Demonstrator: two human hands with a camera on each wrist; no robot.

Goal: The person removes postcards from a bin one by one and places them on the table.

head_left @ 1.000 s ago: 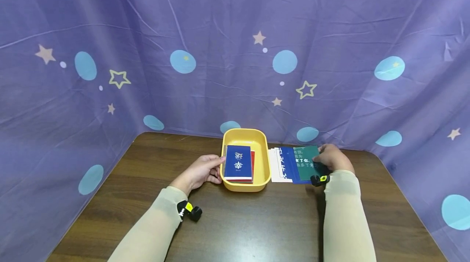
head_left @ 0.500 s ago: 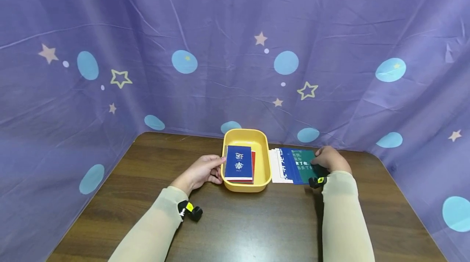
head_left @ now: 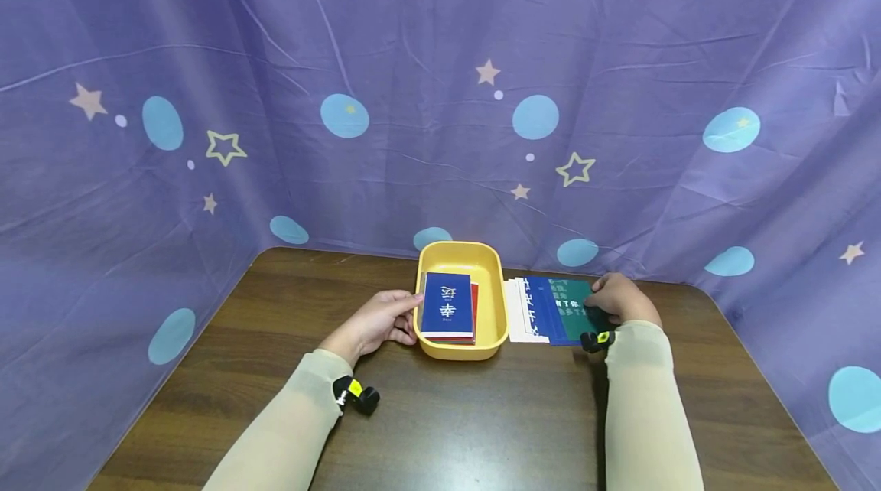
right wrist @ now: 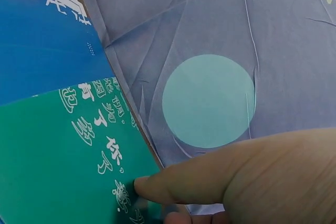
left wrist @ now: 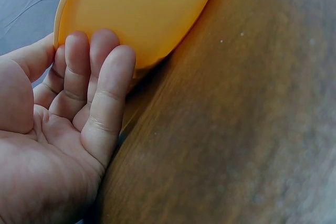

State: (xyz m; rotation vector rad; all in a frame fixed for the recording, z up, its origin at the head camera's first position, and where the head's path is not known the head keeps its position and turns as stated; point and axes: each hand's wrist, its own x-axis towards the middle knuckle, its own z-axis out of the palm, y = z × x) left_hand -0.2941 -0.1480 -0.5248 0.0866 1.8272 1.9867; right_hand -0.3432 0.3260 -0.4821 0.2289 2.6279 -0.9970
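A yellow tray sits on the table, holding a stack topped by a blue card with white characters; red edges show beneath. My left hand grips the tray's left wall, thumb over the rim and fingers curled against the outside. Right of the tray, white cards, a dark blue card and a green card with white writing overlap in a row. My right hand pinches the green card at its right end. In the right wrist view one digit lies on its face; other fingertips are partly hidden.
The brown wooden table extends toward me and to both sides. A purple curtain with stars and blue dots hangs along the back and sides, close behind the tray and cards.
My right hand and the green card have shifted slightly left, with a small drift back right in the last half second. The left hand and tray have stayed put.
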